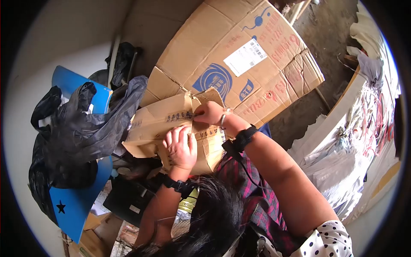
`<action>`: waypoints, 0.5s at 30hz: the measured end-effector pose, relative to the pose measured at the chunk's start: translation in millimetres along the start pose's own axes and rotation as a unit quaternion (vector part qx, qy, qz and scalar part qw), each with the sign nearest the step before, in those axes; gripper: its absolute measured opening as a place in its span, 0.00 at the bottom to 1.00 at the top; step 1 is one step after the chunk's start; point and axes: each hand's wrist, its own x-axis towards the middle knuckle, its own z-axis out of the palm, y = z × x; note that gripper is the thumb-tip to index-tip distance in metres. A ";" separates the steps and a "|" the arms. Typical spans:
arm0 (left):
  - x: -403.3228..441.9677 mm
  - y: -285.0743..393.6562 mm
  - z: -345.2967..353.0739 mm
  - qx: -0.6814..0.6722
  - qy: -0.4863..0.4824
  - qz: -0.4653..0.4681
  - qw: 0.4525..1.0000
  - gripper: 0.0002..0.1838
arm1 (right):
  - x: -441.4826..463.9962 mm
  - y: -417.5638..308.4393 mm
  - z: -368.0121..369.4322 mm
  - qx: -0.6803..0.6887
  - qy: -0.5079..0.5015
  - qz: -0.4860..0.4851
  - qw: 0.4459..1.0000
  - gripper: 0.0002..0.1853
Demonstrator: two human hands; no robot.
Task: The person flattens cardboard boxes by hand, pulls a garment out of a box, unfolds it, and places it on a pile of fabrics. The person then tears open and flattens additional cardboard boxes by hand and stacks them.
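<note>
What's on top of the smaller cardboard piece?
On the smaller cardboard piece, the left hand rests spread and the right hand touches it beside dark printed lettering. The surface directly beneath both hands is covered.

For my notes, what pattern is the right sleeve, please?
The right sleeve is white with black dots, clearest in head view.

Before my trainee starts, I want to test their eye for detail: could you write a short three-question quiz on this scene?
1. True or false: the left hand rests on the smaller carton.
2. The dark shape on the blue panel is: A) a circle, B) a star, C) an arrow.
3. Fill the gap: the label on the large carton is mostly ____ in colour.

Key: 1 true; 2 B; 3 white.
</note>
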 end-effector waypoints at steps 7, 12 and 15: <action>24.2 -30.7 -2.7 -0.023 -0.066 -0.051 0.996 0.22 | -26.9 -1.1 -0.4 0.051 0.093 0.026 0.994 0.13; -16.6 -17.5 48.1 0.080 -0.110 -0.039 0.990 0.34 | -41.5 16.8 -3.7 -0.039 0.068 0.060 0.995 0.12; -25.3 -13.3 68.9 0.088 -0.124 -0.051 0.987 0.38 | -44.4 19.2 8.6 -0.119 0.094 0.010 0.988 0.11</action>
